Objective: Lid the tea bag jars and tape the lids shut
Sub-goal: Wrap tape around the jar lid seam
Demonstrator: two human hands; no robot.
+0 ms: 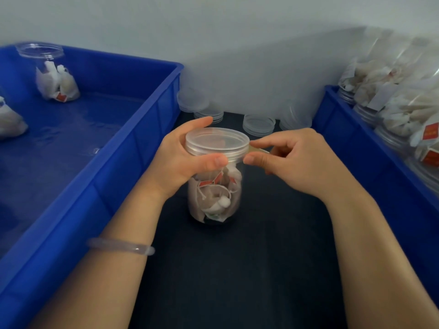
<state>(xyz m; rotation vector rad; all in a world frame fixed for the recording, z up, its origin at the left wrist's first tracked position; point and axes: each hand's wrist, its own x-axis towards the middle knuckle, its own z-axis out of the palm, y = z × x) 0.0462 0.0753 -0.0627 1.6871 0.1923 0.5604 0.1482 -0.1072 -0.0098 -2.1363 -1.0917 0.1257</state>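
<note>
A clear plastic jar (215, 198) full of tea bags stands upright on the dark table, centre. A clear lid (217, 141) sits on its mouth. My left hand (180, 160) grips the lid rim, thumb on the front, fingers round the back. My right hand (292, 160) pinches a strip of pale tape (257, 151) between thumb and forefinger, and the strip's end touches the lid's right edge.
A blue crate (114, 167) at left holds an open jar (54, 74) of tea bags and another at its left edge. A blue crate (370, 148) at right is packed with several jars of tea bags. Spare clear lids (259, 124) lie by the back wall.
</note>
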